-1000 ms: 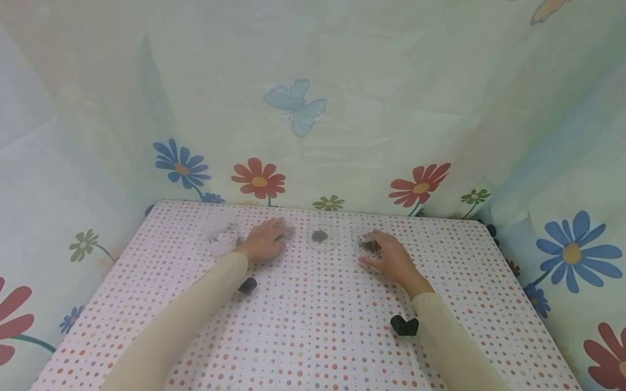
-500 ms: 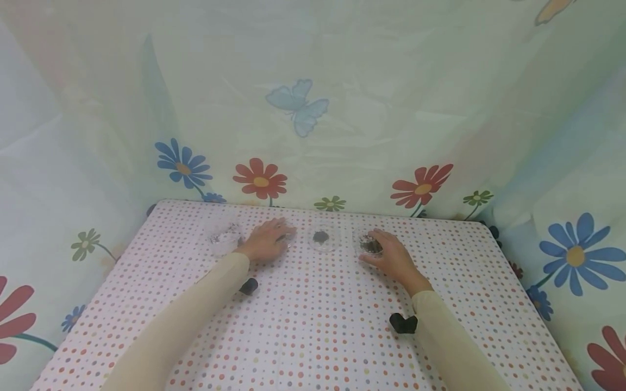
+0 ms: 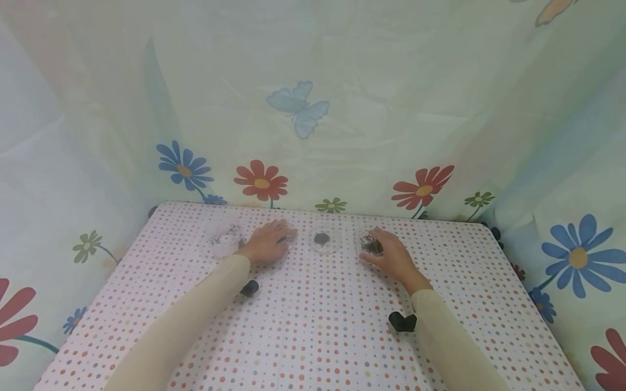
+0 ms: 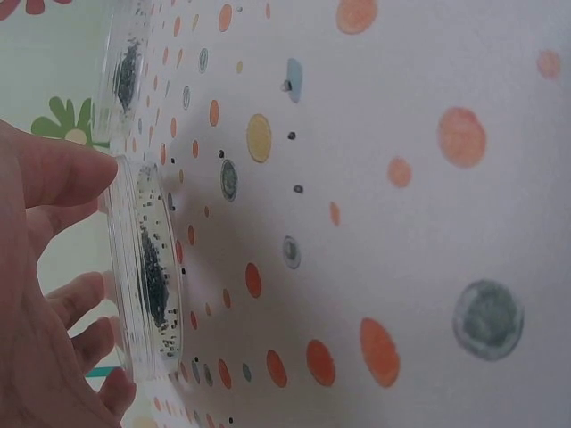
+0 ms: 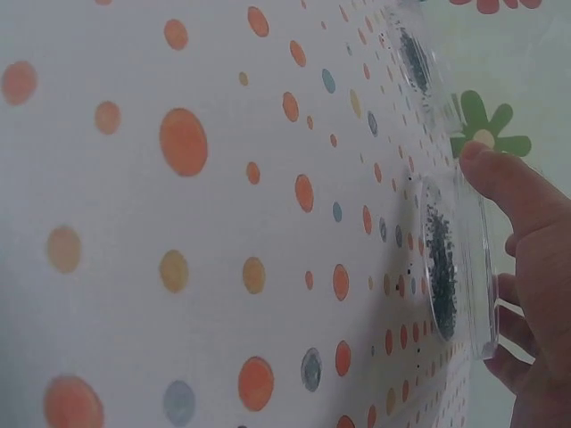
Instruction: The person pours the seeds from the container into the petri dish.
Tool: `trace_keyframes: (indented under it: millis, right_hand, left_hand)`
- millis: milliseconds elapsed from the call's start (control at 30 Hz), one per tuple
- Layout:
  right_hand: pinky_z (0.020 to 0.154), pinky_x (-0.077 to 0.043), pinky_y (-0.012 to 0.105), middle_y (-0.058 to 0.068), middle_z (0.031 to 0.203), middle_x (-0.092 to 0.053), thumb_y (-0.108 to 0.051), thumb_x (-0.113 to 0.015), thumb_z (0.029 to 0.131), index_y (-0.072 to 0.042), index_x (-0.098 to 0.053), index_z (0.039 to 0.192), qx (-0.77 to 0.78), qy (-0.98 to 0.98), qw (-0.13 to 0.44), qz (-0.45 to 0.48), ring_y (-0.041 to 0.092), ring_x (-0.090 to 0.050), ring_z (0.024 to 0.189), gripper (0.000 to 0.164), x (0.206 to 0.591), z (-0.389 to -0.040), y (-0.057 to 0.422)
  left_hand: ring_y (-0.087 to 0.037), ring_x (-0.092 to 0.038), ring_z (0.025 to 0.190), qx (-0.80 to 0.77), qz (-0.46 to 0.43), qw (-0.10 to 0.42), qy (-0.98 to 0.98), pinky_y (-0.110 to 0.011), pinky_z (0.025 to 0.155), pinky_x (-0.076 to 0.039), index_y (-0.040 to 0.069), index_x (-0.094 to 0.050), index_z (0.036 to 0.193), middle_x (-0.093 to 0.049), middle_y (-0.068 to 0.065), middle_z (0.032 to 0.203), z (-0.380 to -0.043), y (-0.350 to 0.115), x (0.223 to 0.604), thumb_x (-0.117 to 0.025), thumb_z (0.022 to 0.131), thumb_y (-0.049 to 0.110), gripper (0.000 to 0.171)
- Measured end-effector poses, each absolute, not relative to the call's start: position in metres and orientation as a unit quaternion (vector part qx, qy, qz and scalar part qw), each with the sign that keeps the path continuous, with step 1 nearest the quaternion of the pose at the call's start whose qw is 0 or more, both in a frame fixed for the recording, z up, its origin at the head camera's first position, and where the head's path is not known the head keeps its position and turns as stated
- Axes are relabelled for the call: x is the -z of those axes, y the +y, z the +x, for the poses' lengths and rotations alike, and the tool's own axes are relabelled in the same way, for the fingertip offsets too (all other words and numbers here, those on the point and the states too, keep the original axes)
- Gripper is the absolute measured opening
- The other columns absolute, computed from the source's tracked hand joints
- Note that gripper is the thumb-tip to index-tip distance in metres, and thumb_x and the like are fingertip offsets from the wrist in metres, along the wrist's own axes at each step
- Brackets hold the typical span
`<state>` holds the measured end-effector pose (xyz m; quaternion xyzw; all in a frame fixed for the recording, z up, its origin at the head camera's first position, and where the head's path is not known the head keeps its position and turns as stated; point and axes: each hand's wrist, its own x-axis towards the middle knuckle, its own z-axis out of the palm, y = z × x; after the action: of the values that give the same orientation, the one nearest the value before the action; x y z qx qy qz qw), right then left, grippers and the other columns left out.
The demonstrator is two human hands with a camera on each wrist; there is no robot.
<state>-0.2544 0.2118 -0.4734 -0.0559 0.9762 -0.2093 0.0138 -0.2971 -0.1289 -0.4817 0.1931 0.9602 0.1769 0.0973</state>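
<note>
My left hand reaches over a clear petri dish and grips its rim, thumb on one side and fingers on the other. Black granules lie heaped in that dish; in the head view the hand hides most of it. Another petri dish, also with a dark heap of granules, is held between thumb and fingers of my right hand. Between the two hands stands a third petri dish with a small dark pile in its middle. Both held dishes are at the tabletop.
Left of my left hand is a clear container with dark specks in it. A few loose black granules are scattered on the dotted tablecloth. Behind the table hangs a flowered curtain. Black wrist-worn pieces show beside the sleeves.
The head view shifts very slightly. Both hands stay where they were on their petri dishes.
</note>
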Motion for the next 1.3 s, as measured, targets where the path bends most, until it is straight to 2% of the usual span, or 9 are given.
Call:
trace_keyframes:
  millis: [567,1300]
  right_hand:
    - [0.109,-0.025,0.054,0.016,0.146,-0.033,-0.041,-0.068,0.079,-0.009,-0.037,0.138,0.217,0.974,0.006,-0.071,0.037,-0.028,0.134,0.074,0.470,-0.262,0.205]
    - [0.109,-0.024,0.055,0.015,0.148,-0.028,-0.051,-0.065,0.078,-0.011,-0.036,0.139,0.225,0.973,0.017,-0.052,0.037,-0.024,0.136,0.078,0.474,-0.274,0.205]
  left_hand:
    - [-0.020,-0.014,0.142,-0.180,0.199,0.097,0.958,-0.050,0.114,-0.014,0.040,-0.040,0.135,-0.020,0.003,0.153,-0.295,-0.130,0.481,-0.042,0.092,0.037,0.043]
    - [-0.020,-0.013,0.143,-0.171,0.195,0.092,0.962,-0.050,0.115,-0.014,0.038,-0.040,0.136,-0.020,0.003,0.153,-0.295,-0.128,0.481,-0.043,0.092,0.035,0.044]
